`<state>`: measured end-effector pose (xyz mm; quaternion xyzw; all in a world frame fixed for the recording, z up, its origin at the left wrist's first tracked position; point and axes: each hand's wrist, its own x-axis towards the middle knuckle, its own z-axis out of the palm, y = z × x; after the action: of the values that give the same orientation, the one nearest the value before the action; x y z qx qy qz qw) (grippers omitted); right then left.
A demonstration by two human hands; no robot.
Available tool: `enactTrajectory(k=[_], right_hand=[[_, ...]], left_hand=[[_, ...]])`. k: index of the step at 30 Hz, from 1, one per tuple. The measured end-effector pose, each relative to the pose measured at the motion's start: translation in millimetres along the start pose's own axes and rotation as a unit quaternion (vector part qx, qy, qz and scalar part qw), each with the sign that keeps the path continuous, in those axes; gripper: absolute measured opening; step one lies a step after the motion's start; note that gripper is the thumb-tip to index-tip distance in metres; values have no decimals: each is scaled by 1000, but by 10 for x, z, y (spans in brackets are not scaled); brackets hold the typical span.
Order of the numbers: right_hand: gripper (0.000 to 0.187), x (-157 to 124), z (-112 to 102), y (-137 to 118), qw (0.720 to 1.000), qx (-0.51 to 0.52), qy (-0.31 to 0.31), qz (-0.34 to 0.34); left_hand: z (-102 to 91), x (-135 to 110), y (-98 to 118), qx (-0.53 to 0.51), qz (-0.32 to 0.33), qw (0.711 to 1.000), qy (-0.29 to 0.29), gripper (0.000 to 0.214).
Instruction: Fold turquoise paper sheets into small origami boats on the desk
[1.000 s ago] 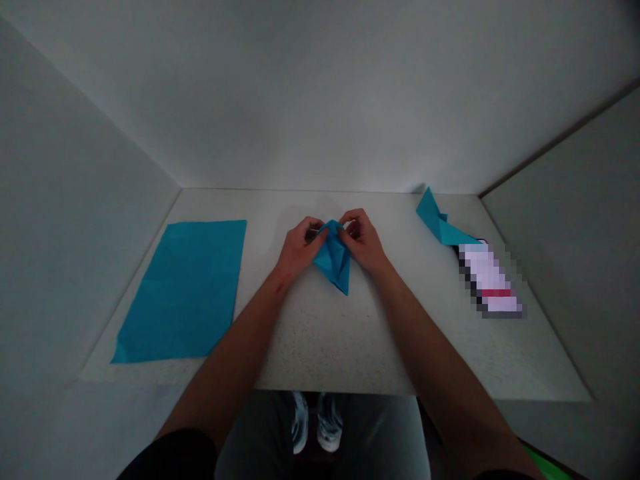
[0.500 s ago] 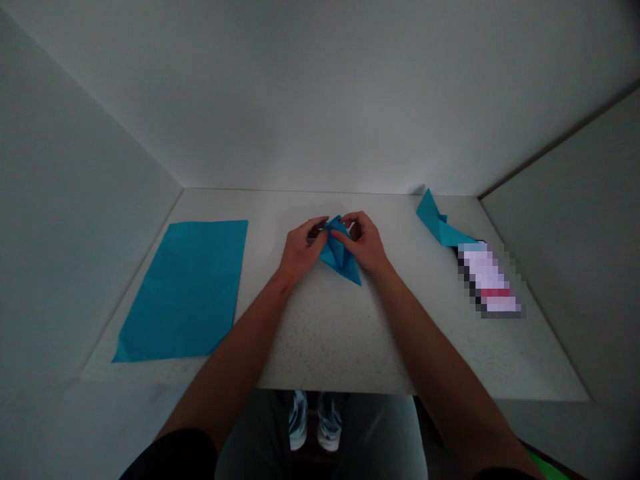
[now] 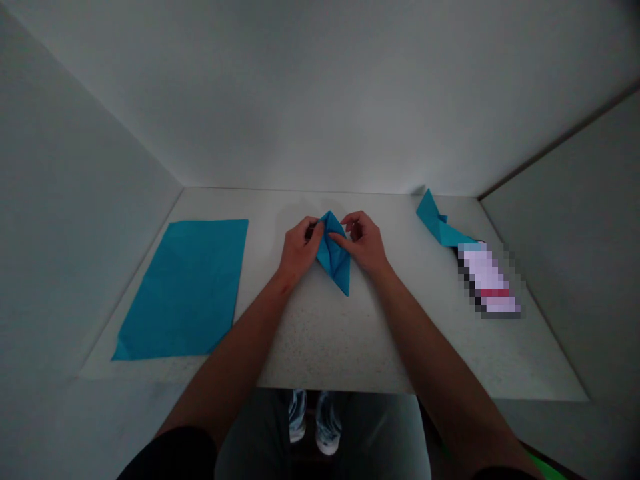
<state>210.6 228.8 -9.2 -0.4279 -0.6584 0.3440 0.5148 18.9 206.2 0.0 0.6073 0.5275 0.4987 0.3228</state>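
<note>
A half-folded blue paper piece (image 3: pixel 334 257) lies at the middle of the white table (image 3: pixel 330 340), its long point aimed toward me. My left hand (image 3: pixel 299 248) pinches its upper left edge with curled fingers. My right hand (image 3: pixel 364 243) pinches its upper right edge, thumb and forefinger pressed together on the paper. Both hands rest on the tabletop on either side of the piece.
A flat blue sheet of paper (image 3: pixel 186 287) lies at the left of the table. A finished folded blue paper shape (image 3: pixel 439 221) sits at the back right, beside a blurred-out rectangular object (image 3: pixel 489 280). Grey walls close in the table on three sides.
The paper piece swung between my hands: its long point went right half a second ago and now points back toward me. Both hands kept their pinch near its top.
</note>
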Motion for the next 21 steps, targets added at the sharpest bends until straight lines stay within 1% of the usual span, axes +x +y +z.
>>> enactTrajectory(k=[2, 4, 6, 9, 11, 13, 16, 19, 21], right_hand=[[40, 3, 1, -24, 999, -10, 0, -34], [37, 4, 0, -46, 997, -32, -16, -63], [34, -2, -3, -62, 995, -53, -20, -82], [31, -21, -6, -71, 992, -66, 4, -107], [28, -36, -4, -68, 991, -69, -5, -115], [25, -45, -1, -57, 992, -66, -18, -107], [26, -43, 6, -31, 994, -68, -10, -82], [29, -28, 9, -3, 996, -73, -5, -59], [28, -14, 10, 11, 996, -68, -10, -50]], left_hand=[[6, -1, -3, -9, -5, 1000, -5, 28], [15, 0, -8, -21, -16, 1000, -6, 28], [23, 3, -15, -35, -21, 999, -7, 26], [31, 10, -22, -49, -35, 998, -6, 25], [33, 13, -21, -55, -46, 997, 0, 27], [32, 11, -16, -65, -51, 997, 1, 29], [25, 3, 2, -71, -51, 996, -11, 29], [15, -6, 17, -52, -31, 998, -13, 28], [15, -9, 14, -43, -16, 999, -19, 26]])
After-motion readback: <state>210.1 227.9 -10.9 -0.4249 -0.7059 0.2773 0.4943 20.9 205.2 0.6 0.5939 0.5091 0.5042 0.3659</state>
